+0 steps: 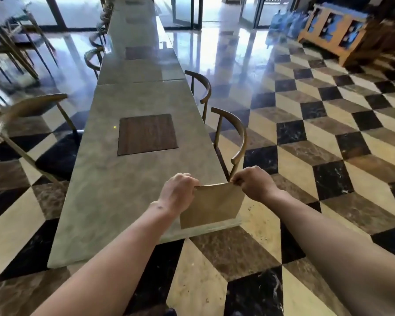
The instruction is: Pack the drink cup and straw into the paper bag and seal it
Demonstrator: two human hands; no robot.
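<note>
A brown paper bag [211, 205] stands at the near right corner of the long marble table [114, 201]. My left hand [179, 192] pinches the left end of the bag's top edge. My right hand [253, 182] pinches the right end of that edge. The top edge runs as one closed line between the two hands. No cup or straw shows anywhere; the bag's inside is hidden.
A dark wooden mat [147, 134] lies on the table beyond the bag. Curved-back chairs [235, 142] stand along the right side, another chair [27, 133] on the left. Blue water jugs [290, 20] and a wooden rack [333, 28] stand far right on the checkered floor.
</note>
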